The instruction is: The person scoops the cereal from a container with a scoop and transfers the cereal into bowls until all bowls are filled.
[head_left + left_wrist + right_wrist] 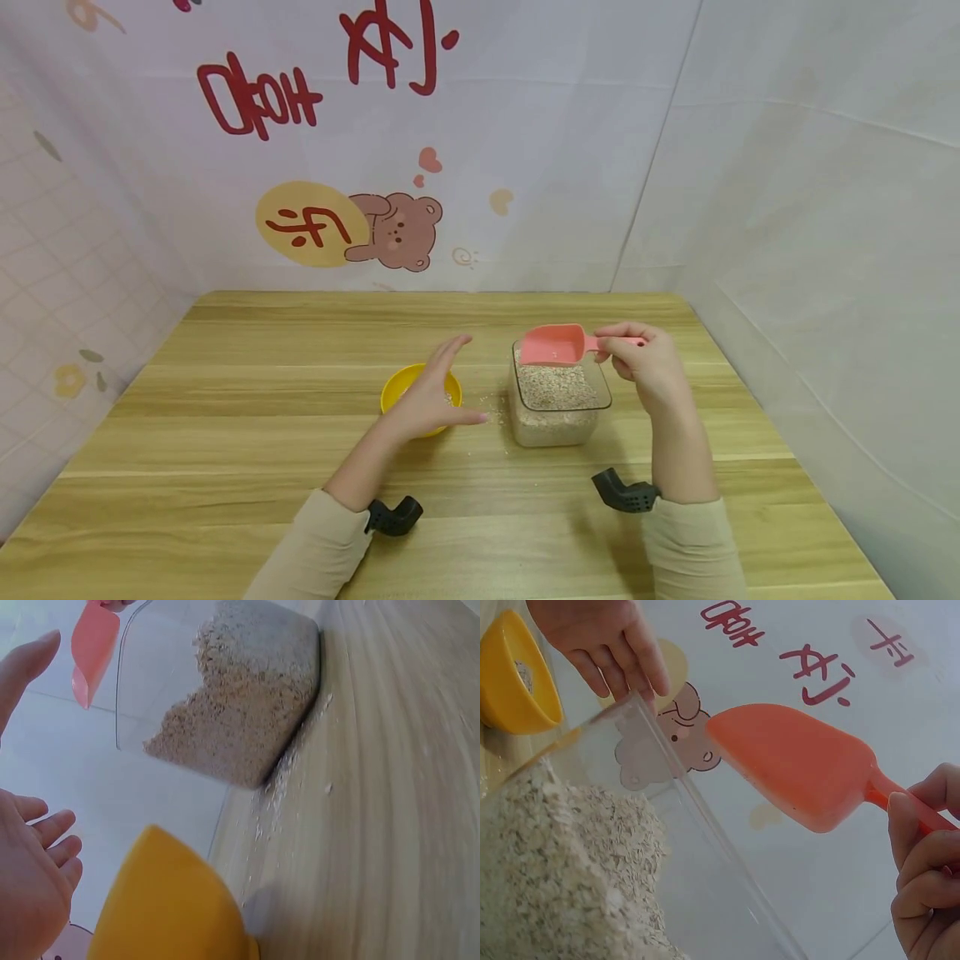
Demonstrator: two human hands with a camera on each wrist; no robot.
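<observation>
My right hand [637,354] grips the handle of a pink scoop [553,345], held above a clear square container [558,429]. Only a few flakes show in the scoop's bowl. Rolled oats [592,855] fill much of the container, heaped unevenly against its walls. My left hand [429,400] hovers over a yellow bowl [394,385], thumb and fingers spread apart with nothing between them. In the left wrist view the yellow bowl [169,900] stands below that hand, apart from it. Some oats lie inside the bowl, mostly hidden by the hand in the head view.
Loose oat flakes [495,410] are scattered on the wooden table [262,417] between bowl and container. A white printed curtain [555,167] hangs behind the table, with another along the right side. Black wrist mounts [396,517] sit on both forearms.
</observation>
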